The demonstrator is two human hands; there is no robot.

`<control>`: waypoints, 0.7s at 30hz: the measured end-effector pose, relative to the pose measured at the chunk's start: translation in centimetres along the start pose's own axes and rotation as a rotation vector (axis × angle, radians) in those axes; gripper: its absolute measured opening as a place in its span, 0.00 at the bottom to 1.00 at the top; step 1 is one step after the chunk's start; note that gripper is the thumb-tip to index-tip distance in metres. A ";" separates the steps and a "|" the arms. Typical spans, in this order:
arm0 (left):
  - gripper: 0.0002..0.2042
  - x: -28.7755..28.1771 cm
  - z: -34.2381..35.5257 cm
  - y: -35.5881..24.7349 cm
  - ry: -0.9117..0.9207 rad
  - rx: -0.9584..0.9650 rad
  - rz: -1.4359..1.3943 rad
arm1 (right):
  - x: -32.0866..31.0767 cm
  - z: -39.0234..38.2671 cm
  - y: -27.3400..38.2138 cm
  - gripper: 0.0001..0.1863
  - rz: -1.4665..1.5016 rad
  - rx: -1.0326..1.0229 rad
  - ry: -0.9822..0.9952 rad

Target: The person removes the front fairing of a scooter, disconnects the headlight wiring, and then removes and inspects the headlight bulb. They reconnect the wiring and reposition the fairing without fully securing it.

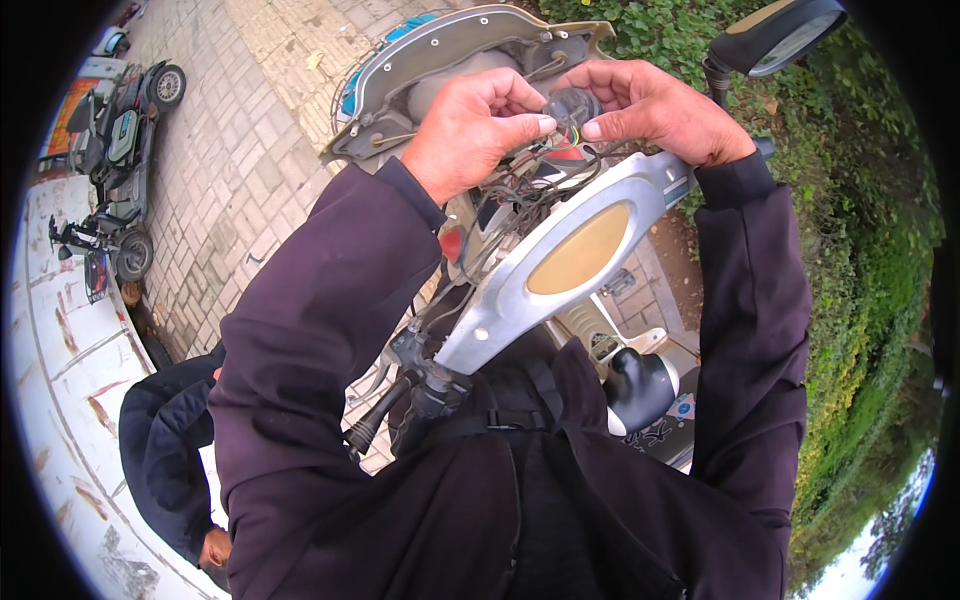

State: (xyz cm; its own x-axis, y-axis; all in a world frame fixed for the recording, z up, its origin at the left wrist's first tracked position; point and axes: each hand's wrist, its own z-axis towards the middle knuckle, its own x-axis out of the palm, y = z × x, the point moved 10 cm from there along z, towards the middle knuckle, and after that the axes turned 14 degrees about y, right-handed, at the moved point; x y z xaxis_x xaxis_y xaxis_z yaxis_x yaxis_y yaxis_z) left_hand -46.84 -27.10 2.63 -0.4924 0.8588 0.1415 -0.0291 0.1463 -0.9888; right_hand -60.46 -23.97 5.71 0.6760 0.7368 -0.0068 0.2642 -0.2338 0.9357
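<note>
Between my fingertips is a small dark rounded electrical part (572, 103) with thin coloured wires coming from its underside. My left hand (478, 128) pinches its left side with thumb and fingers. From the other side, my right hand (655, 112) grips it, the thumb low and the fingers curled over the top. Below them hangs a tangle of dark wires (525, 195) from the opened front of a scooter. The scooter's silver handlebar cover (490, 310), with a tan oval panel (580, 250), slants beneath my arms.
A detached grey-brown scooter panel (440, 75) stands beyond my hands. At the upper right is a mirror (795, 35) before a green hedge (860, 250). Parked scooters (115, 150) stand on paving at left. Another person in dark clothes (170, 450) bends at lower left.
</note>
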 end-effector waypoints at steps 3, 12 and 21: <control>0.06 -0.1 -0.1 -0.1 -0.005 0.031 -0.042 | 0.1 0.0 0.3 0.31 -0.005 -0.024 -0.004; 0.05 -0.4 -0.1 0.1 -0.025 0.050 -0.127 | 0.2 -0.1 0.2 0.32 -0.019 -0.002 0.002; 0.11 0.1 -0.3 0.1 -0.032 -0.005 -0.087 | 0.0 -0.2 0.7 0.26 -0.007 -0.104 -0.082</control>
State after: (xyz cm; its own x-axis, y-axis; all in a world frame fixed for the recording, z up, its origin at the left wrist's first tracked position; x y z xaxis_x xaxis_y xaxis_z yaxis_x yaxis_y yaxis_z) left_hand -46.58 -26.85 2.60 -0.5160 0.8264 0.2255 -0.0687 0.2224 -0.9725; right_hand -60.41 -23.97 6.40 0.7298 0.6826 -0.0383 0.1994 -0.1589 0.9669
